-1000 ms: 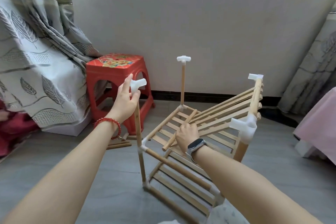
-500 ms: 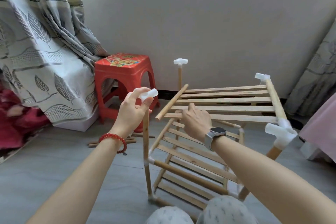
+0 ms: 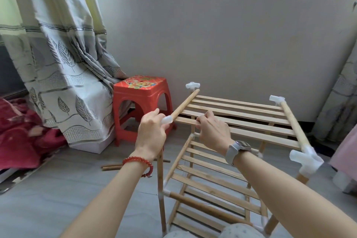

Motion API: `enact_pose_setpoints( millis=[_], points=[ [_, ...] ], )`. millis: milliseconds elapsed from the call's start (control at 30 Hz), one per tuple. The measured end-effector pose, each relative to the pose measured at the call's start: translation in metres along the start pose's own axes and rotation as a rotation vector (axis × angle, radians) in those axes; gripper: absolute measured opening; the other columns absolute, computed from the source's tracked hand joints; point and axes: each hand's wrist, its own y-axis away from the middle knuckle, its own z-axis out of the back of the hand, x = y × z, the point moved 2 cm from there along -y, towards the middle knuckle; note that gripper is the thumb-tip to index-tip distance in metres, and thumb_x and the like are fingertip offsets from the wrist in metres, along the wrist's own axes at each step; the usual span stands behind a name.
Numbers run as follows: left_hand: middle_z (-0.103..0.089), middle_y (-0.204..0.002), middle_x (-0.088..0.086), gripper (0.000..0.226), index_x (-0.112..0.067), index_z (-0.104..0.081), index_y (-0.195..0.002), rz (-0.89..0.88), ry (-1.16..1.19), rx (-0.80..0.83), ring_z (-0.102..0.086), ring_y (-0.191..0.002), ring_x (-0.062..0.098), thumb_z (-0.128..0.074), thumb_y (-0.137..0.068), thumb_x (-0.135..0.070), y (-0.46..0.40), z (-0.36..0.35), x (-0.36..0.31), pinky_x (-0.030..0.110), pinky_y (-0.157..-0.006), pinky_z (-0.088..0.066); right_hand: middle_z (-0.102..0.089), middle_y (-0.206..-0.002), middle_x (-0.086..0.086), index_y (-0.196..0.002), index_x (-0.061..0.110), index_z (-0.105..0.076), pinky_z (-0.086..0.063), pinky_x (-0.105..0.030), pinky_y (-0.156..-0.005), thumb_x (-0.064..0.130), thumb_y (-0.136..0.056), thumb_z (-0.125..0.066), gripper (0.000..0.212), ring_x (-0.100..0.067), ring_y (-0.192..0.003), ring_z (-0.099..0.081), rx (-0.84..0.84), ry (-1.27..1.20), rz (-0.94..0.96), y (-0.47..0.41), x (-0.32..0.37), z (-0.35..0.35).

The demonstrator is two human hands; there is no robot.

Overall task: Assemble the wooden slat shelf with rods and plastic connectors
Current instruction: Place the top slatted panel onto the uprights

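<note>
The wooden slat shelf frame [image 3: 202, 177] stands on the floor with two lower slat tiers joined by white plastic connectors. A top slat panel [image 3: 241, 118] lies nearly level above it. My left hand [image 3: 152, 131] grips a white connector [image 3: 167, 120] on top of the near-left upright rod [image 3: 161, 189], and the end of the panel's left rod [image 3: 185, 104] meets that connector. My right hand [image 3: 210, 130] grips the panel's near slat. White connectors cap the far-left post [image 3: 192, 85], the far-right corner [image 3: 276, 99] and the near-right corner [image 3: 305, 158].
A red plastic stool [image 3: 142, 100] stands left of the shelf, by a grey leaf-patterned curtain [image 3: 58, 67]. Two loose rods [image 3: 114, 166] lie on the floor under my left wrist. Red fabric [image 3: 21, 131] is heaped at far left. A wall runs behind the shelf.
The top slat panel has swung from steeply tilted down to almost level. My left hand turned the connector toward the panel's left rod, and the rod end now reaches it.
</note>
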Motion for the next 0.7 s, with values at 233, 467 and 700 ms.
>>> enact_pose_setpoints(
  millis=[233,467,700],
  points=[
    [-0.02,-0.155,-0.002,0.035,-0.029,-0.063,-0.099,-0.097,0.406,0.298,-0.022,-0.141,0.009,-0.057,-0.089,0.003,-0.001,0.012,0.024,0.029,-0.106,-0.04,-0.045,-0.112,-0.003,-0.113,0.015,-0.055,-0.052,-0.04,-0.072,0.029,-0.098,-0.044,0.024,-0.023,-0.084,-0.057,0.001,-0.024,0.012,-0.002,-0.002,0.004],
    [-0.049,-0.139,0.011,0.044,-0.036,-0.064,-0.102,0.009,0.453,0.049,-0.048,-0.118,0.0,-0.066,-0.082,0.003,0.003,0.015,0.028,0.013,-0.092,-0.047,-0.046,-0.115,-0.004,-0.118,0.014,-0.054,-0.051,-0.041,-0.074,0.027,-0.1,-0.04,0.027,-0.024,-0.088,-0.056,-0.051,-0.093,-0.009,-0.012,0.0,0.018],
    [-0.056,-0.131,0.009,0.042,-0.025,-0.07,-0.102,-0.05,0.551,0.172,-0.049,-0.109,-0.019,-0.063,-0.081,0.011,0.003,0.01,0.026,0.005,-0.081,-0.045,-0.045,-0.114,-0.003,-0.117,0.016,-0.055,-0.051,-0.042,-0.075,0.03,-0.1,-0.039,0.027,-0.024,-0.087,-0.056,-0.016,-0.097,-0.004,-0.01,0.0,0.014]
  ],
)
